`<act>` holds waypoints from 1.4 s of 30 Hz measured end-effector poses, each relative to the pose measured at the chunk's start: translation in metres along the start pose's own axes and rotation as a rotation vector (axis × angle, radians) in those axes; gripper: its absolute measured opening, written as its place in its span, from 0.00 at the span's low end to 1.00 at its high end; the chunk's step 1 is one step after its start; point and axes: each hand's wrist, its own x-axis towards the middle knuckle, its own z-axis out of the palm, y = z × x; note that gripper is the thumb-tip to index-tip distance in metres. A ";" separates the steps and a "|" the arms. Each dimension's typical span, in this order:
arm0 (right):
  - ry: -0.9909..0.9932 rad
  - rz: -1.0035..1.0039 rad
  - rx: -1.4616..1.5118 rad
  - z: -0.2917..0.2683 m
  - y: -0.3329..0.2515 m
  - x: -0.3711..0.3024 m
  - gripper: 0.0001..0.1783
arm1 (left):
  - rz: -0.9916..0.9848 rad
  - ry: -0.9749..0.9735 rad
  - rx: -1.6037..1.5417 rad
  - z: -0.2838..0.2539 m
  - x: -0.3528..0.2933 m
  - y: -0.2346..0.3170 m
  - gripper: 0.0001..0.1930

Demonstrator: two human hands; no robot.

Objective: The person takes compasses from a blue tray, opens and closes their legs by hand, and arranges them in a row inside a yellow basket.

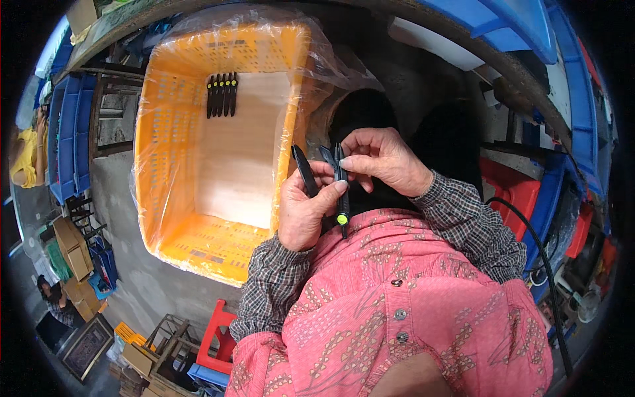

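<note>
My left hand [299, 213] is closed around slim black pen-like tools. One tool [342, 198], with a round yellow-green spot near its lower end, lies under the thumb. Another black piece [305, 173] sticks up between the fingers, angled to the left. My right hand [389, 160] pinches the upper end of the spotted tool between thumb and fingers, where two black tips spread apart. To the left, a yellow plastic crate [153, 165] lined with clear film holds a neat row of several similar black tools [222, 95] on a pale flat sheet [239, 159].
Red plastic stools [217, 334] stand at the lower left and on the right [506, 192]. Blue bins [69, 139] flank both sides. A black cable [542, 258] curves down the right. Cardboard boxes [73, 248] and other people are at the far left.
</note>
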 end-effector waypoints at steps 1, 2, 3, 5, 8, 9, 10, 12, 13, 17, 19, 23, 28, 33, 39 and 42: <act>0.000 -0.001 0.001 0.000 0.000 0.000 0.06 | 0.000 0.000 0.002 0.001 0.000 0.001 0.11; -0.003 0.002 0.011 0.000 -0.001 -0.001 0.06 | 0.000 0.000 -0.006 0.003 -0.001 0.002 0.12; -0.006 0.006 0.021 -0.001 -0.001 -0.001 0.06 | -0.001 -0.001 -0.013 0.004 -0.001 0.002 0.13; -0.005 -0.002 0.020 0.000 -0.001 -0.002 0.06 | 0.023 0.014 0.003 0.004 -0.002 0.001 0.14; 0.004 -0.009 0.013 0.001 -0.001 -0.002 0.06 | 0.062 0.033 0.031 0.007 -0.003 0.001 0.15; 0.012 -0.009 0.005 0.001 -0.001 -0.001 0.06 | 0.077 0.038 0.044 0.007 -0.003 0.002 0.15; 0.012 -0.009 0.005 0.001 -0.001 -0.001 0.06 | 0.076 0.037 0.044 0.008 -0.003 0.002 0.15; 0.036 -0.014 -0.010 0.002 0.000 -0.001 0.06 | 0.111 0.020 0.084 0.008 -0.002 0.003 0.14; 0.037 -0.014 -0.010 0.002 0.000 -0.001 0.06 | 0.110 0.018 0.084 0.008 -0.002 0.002 0.14; 0.044 -0.030 -0.051 0.002 -0.002 -0.003 0.06 | 0.082 0.018 0.055 0.005 -0.002 -0.002 0.11; 0.034 -0.033 -0.062 0.002 -0.002 -0.004 0.06 | 0.079 0.022 0.043 0.005 -0.003 -0.005 0.10; 0.045 -0.064 -0.055 0.003 -0.002 -0.004 0.06 | 0.092 0.075 0.048 0.009 -0.006 -0.006 0.09; 0.042 -0.042 0.068 0.004 -0.001 -0.005 0.06 | 0.083 0.081 0.025 0.012 -0.007 -0.004 0.10; 0.024 -0.009 0.147 0.002 -0.002 -0.007 0.05 | 0.092 0.112 -0.006 0.011 -0.008 -0.003 0.11; 0.043 -0.050 0.138 0.005 -0.006 -0.007 0.05 | 0.091 0.080 0.040 0.005 -0.004 0.005 0.11; 0.030 -0.080 0.055 0.004 -0.011 -0.009 0.04 | 0.047 -0.019 0.012 0.002 -0.004 0.007 0.11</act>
